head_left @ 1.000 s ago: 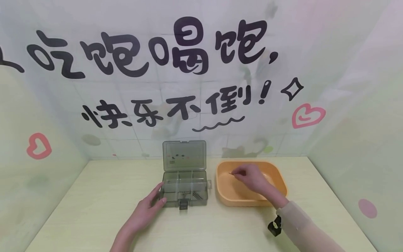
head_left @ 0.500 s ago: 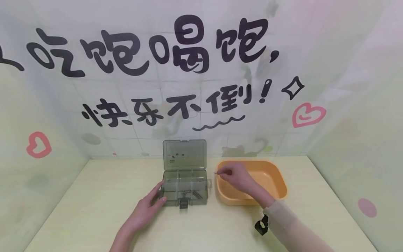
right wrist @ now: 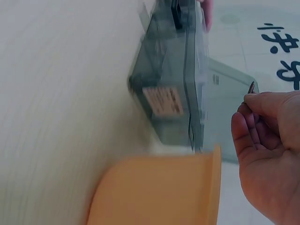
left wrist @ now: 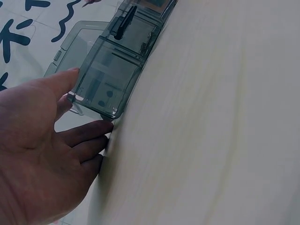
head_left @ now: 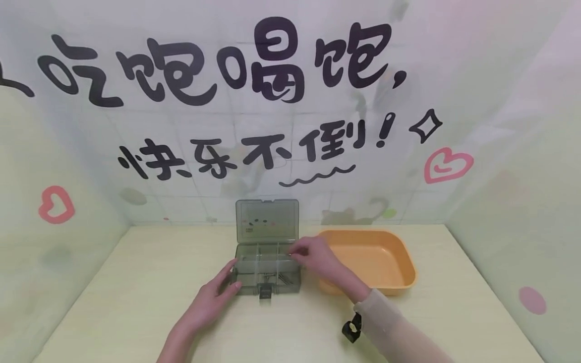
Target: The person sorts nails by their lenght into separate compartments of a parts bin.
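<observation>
A grey see-through compartment box (head_left: 245,280) stands on the table, its lid (head_left: 268,222) raised against the back wall. Several screws (head_left: 285,278) lie in its front compartments. My left hand (head_left: 211,302) rests at the box's left side, thumb near the front corner, fingers fairly straight in the left wrist view. Over the box's right back compartment, my right hand (head_left: 315,257) pinches a small screw (right wrist: 251,87) between thumb and forefinger. The screw's threaded end sticks out past the fingertips in the right wrist view; its other end is hidden by them.
An orange tray (head_left: 372,262) stands just right of the box, under the right forearm. A dark latch (head_left: 265,291) hangs at the box's front. A printed sheet (head_left: 181,116) with black lettering rises behind the table, with side walls left and right.
My right hand has moved left with the screw, from over the orange tray to over the box. The left hand has stayed at the box's side.
</observation>
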`<state>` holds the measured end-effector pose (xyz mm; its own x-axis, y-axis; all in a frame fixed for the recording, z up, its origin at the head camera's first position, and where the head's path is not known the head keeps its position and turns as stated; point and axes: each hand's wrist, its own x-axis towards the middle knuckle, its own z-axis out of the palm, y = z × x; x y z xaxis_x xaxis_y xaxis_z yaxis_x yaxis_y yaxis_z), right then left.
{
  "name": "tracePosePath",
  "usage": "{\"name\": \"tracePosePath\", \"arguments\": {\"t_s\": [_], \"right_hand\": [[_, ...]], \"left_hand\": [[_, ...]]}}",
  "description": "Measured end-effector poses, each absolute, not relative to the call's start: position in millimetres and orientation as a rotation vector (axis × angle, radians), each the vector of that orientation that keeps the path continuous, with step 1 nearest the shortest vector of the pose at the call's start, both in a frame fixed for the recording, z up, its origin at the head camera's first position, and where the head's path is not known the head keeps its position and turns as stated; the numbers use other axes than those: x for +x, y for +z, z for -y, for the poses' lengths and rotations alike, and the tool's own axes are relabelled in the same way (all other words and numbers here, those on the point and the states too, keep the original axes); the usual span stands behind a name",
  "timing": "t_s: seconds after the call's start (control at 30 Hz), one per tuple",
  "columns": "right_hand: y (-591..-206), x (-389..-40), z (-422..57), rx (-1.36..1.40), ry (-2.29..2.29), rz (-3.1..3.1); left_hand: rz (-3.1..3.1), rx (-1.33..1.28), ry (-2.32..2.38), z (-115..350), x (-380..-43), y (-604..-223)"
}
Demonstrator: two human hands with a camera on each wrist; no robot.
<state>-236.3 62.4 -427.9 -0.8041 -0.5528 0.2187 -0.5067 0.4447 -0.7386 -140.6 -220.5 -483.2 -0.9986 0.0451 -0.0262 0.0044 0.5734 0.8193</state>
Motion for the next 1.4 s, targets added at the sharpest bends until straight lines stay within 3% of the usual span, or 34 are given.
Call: {"name": "tracePosePath", "arguments": {"t_s": [0.43, 1.4], "right_hand": [[-445, -212, -21, -0.948, -1.241, -2.639], [-458, -204, -31, -0.944, -1.346, -2.587]], "left_hand": [[-2.751, 0.053, 1.439, 221, -138, -484], [-2.772, 0.042, 1.424, 221, -140, -486]]}}
